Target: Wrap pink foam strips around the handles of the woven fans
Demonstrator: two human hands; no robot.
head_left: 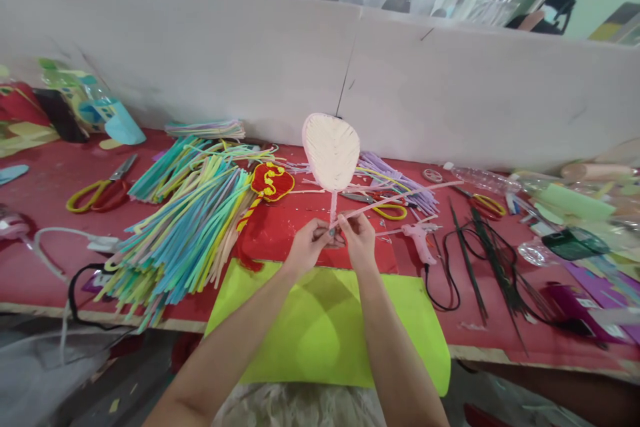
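A small cream-coloured fan (332, 153) with a pale pink rim stands upright above the table, its handle wrapped in pink. My left hand (309, 243) is closed around the lower end of that handle. Beside it, my right hand (358, 240) pinches a long pink pipe cleaner (407, 196) against the handle; its free end slants up to the right. The fingertips of both hands meet, partly hiding the handle's bottom. Behind my left hand lies a red ornament (273, 183) with yellow braid.
Bundled coloured pipe cleaners (187, 233) cover the left; purple ones (400, 180) lie behind. Scissors (103, 188) rest far left. At right are a pink glue gun (420, 241) with its cord and dark wires (495, 260). Yellow-green cloth (320, 340) hangs over the front edge. A white partition (240, 60) stands behind.
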